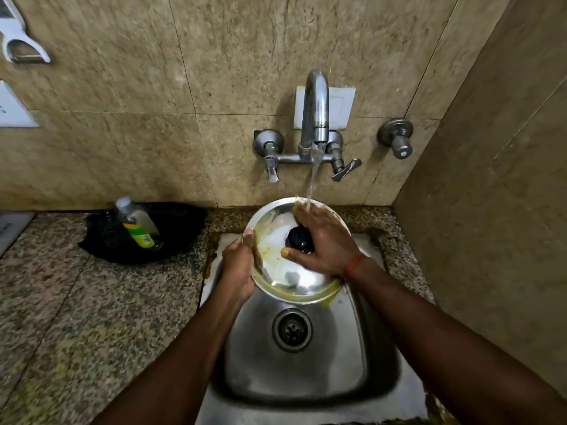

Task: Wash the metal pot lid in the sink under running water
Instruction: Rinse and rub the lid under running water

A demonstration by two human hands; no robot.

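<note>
A round metal pot lid (276, 237) with a black knob (299, 237) is held tilted above the steel sink (306, 363), smeared with yellow residue. My left hand (237, 265) grips its left rim. My right hand (325, 240) lies flat across the lid's top right side, fingers spread past the knob, thumb touching the surface. Water runs from the chrome tap (316, 108) onto my right hand's fingers at the lid's far edge.
A dish soap bottle (138, 225) lies in a black pan (144, 234) on the granite counter left of the sink. Tap handles (345, 170) and a valve (399, 142) stick out of the tiled wall. A side wall stands close on the right.
</note>
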